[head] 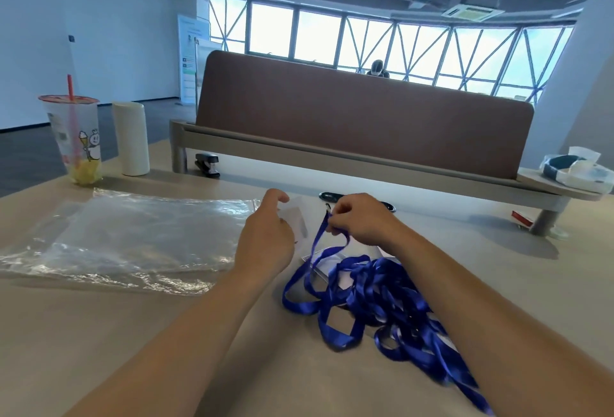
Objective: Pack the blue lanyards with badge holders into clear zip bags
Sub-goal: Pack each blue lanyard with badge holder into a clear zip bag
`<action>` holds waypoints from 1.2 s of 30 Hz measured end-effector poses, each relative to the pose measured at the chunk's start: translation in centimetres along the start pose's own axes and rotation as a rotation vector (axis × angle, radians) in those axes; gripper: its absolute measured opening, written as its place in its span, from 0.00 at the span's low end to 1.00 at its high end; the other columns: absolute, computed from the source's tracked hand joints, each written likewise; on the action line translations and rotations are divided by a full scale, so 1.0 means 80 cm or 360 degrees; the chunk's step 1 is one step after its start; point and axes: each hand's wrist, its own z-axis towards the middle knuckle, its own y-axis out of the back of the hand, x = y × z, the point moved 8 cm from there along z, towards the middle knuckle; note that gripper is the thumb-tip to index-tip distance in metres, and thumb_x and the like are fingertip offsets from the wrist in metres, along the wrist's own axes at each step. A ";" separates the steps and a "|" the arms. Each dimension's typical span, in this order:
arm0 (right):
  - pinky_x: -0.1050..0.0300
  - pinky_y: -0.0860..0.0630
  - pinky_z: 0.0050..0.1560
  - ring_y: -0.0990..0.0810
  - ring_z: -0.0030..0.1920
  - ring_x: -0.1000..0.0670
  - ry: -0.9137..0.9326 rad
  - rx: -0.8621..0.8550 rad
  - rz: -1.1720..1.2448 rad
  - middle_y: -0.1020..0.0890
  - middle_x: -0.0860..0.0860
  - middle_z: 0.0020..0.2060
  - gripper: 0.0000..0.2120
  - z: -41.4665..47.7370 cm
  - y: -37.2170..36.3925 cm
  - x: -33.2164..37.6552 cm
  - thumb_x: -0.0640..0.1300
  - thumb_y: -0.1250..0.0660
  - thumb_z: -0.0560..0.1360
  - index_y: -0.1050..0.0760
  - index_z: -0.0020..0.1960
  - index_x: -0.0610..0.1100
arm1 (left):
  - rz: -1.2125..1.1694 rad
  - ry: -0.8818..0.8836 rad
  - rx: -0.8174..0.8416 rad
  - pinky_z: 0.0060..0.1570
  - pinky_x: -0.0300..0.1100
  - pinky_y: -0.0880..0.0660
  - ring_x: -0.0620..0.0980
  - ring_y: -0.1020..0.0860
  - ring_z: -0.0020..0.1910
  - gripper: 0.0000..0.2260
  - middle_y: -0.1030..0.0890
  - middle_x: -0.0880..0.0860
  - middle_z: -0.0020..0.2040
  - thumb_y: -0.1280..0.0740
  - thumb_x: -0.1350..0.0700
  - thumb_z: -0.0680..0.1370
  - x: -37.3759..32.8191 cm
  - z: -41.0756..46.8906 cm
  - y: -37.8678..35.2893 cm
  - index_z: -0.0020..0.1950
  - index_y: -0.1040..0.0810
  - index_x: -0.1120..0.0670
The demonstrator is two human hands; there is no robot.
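Left hand point(265, 237): my fingers curl round a clear badge holder point(300, 222), gripping it a little above the counter point(166, 333).
Right hand point(357, 217): I pinch one lanyard strap point(319, 240) between thumb and fingers, just below its dark clip point(328, 207). The clip end sits just beside the badge holder; I cannot tell whether they are joined.
Lanyard pile point(392, 297): a tangled heap of blue ribbon lies on the counter under my right forearm. The held strap rises from it, and clear holders show partly beneath the loops.
Zip bags point(133, 234): a flat, crinkled clear stack on the counter to the left of my left hand, near it.
Drink cup point(78, 137): far left, with a red straw, yellow contents and a printed cartoon figure. Its small label is too blurred to read.
White cylinder point(131, 137): upright, just right of the cup, unmarked.
Stapler point(207, 164): black, at the foot of the brown partition point(365, 117).
Standing banner point(191, 61): beyond the partition by the window; its text is too small to read.
Tape rolls point(578, 169): on the ledge at far right.
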 end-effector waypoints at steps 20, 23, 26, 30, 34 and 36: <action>0.54 0.21 0.51 0.19 0.47 0.51 0.0346 -0.0081 0.0336 0.16 0.53 0.44 0.05 -0.036 0.044 0.080 0.44 0.30 0.77 0.16 0.47 0.47 | -0.0275 -0.0009 0.0409 0.51 0.42 0.24 0.47 0.20 0.50 0.10 0.18 0.46 0.52 0.35 0.50 0.81 -0.040 -0.014 -0.011 0.59 0.18 0.49; 0.62 0.26 0.45 0.20 0.46 0.55 0.0356 -0.0091 0.0283 0.16 0.52 0.45 0.07 -0.039 0.039 0.077 0.44 0.31 0.77 0.16 0.51 0.44 | -0.0351 0.0046 0.0383 0.44 0.36 0.25 0.43 0.20 0.45 0.06 0.17 0.44 0.47 0.34 0.51 0.80 -0.036 -0.015 -0.015 0.51 0.18 0.46; 0.66 0.28 0.42 0.21 0.45 0.56 0.0374 -0.0126 0.0190 0.17 0.54 0.45 0.08 -0.039 0.034 0.073 0.44 0.32 0.78 0.16 0.53 0.45 | -0.0392 0.0087 0.0315 0.39 0.35 0.27 0.42 0.21 0.41 0.05 0.17 0.45 0.42 0.32 0.52 0.79 -0.031 -0.015 -0.011 0.47 0.17 0.48; 0.68 0.29 0.40 0.23 0.41 0.58 0.0367 -0.0245 0.0161 0.19 0.56 0.44 0.09 -0.040 0.027 0.062 0.45 0.35 0.79 0.16 0.54 0.45 | -0.0323 0.0113 0.0141 0.42 0.36 0.28 0.47 0.21 0.43 0.07 0.16 0.51 0.44 0.32 0.52 0.79 -0.026 -0.011 0.002 0.48 0.15 0.53; 0.57 0.21 0.44 0.19 0.39 0.53 0.0229 -0.0319 0.0249 0.16 0.51 0.41 0.13 -0.050 0.019 0.040 0.48 0.37 0.80 0.17 0.48 0.42 | -0.0356 0.0189 -0.0041 0.43 0.40 0.29 0.49 0.23 0.41 0.08 0.19 0.51 0.42 0.31 0.53 0.78 -0.025 -0.004 0.017 0.47 0.16 0.56; 0.49 0.19 0.48 0.17 0.40 0.48 0.0127 -0.0340 0.0249 0.15 0.48 0.38 0.20 -0.060 0.017 0.030 0.54 0.38 0.80 0.18 0.44 0.39 | -0.0345 0.0184 -0.0102 0.43 0.39 0.28 0.49 0.24 0.42 0.08 0.19 0.51 0.42 0.32 0.53 0.79 -0.031 -0.002 0.024 0.48 0.17 0.57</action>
